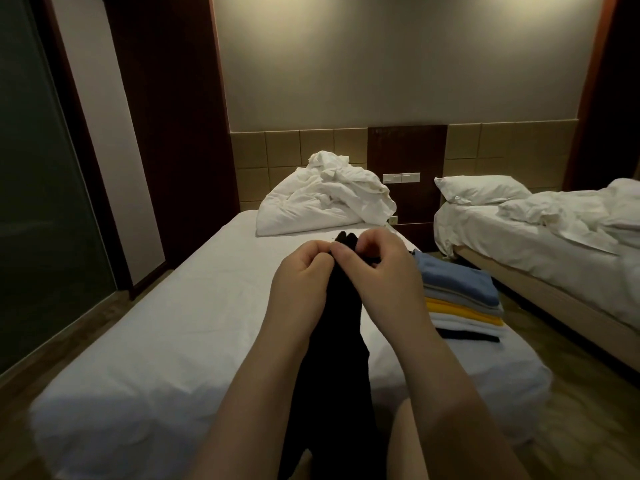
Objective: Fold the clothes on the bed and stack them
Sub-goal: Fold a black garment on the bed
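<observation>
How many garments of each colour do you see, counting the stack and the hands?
Blue garment: 1
Grey garment: 1
Yellow garment: 1
White garment: 1
Black: 2, the bottom garment and the held garment
Total: 6

Both bare arms come up from the bottom of the view over the near end of the bed, the left arm on the left and the right arm on the right, and they lean in toward each other. The left hand and the right hand are held up side by side, very close, with the fingers of both curled in. Each hand pinches the top of a black cloth, and the cloth hangs down between the two wrists.
</observation>
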`<action>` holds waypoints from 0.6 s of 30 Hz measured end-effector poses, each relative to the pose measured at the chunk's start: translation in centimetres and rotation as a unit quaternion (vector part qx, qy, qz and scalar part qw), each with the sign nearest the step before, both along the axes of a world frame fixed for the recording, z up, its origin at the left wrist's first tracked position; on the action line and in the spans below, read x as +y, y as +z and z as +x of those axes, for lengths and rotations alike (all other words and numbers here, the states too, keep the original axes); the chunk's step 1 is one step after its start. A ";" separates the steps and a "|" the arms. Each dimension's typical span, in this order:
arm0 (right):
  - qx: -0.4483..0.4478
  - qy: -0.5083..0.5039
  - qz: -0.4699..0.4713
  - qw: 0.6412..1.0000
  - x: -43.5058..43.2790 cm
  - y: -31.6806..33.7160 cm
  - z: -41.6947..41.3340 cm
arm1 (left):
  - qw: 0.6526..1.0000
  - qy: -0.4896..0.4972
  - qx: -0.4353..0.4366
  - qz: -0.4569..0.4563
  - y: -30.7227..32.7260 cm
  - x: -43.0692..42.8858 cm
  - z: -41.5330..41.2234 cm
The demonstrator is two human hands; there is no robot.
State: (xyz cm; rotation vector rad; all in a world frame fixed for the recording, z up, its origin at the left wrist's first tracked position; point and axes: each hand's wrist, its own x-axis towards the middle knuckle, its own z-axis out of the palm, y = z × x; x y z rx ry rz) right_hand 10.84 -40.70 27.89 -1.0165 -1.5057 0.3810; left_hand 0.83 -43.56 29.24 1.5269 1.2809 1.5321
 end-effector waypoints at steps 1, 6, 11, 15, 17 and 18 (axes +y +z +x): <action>-0.002 0.007 0.013 1.000 0.3 0.0 0.2 | 1.000 -0.015 -0.003 -0.001 0.0 0.0 -0.2; -0.115 0.154 -0.036 0.981 1.8 2.2 0.8 | 0.997 -0.082 -0.005 0.005 0.9 -0.2 -1.6; -0.195 0.113 -0.020 0.974 3.5 4.1 2.1 | 0.993 -0.087 0.077 0.011 2.1 1.6 -2.3; -0.181 0.065 0.015 0.981 4.9 6.1 3.3 | 0.983 -0.087 0.160 0.033 2.9 3.7 -2.7; -0.175 0.036 0.038 0.983 5.6 7.5 3.8 | 0.972 -0.067 0.222 0.046 3.0 4.4 -3.2; -0.181 0.030 0.051 0.982 5.8 8.3 3.9 | 0.967 -0.065 0.242 0.045 2.9 4.6 -3.4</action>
